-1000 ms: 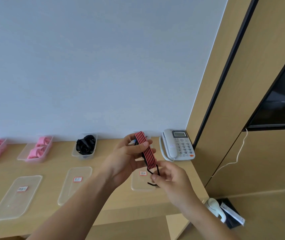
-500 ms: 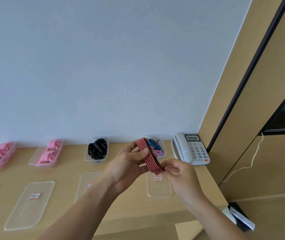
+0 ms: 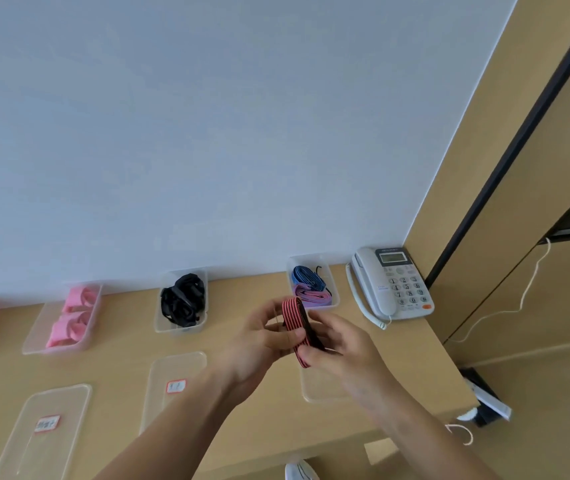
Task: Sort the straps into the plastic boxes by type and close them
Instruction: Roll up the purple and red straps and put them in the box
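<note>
Both hands have closed in on the folded red-and-black strap [image 3: 295,318]; its black tail no longer dangles.
Lower centre of the frame: the left hand [image 3: 259,344] pinches the bundle's upper part, and the right hand [image 3: 345,348] curls round its lower end. The strap is held in the air over the desk [image 3: 242,299], below the open box [image 3: 334,289] of blue and purple straps and above a clear lid [image 3: 321,389].

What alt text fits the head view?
A left hand and right hand hold a folded red-and-black striped strap above a counter. Behind, open boxes hold pink straps, black straps, and blue and purple straps; lids lie in front, a desk phone at right.
</note>
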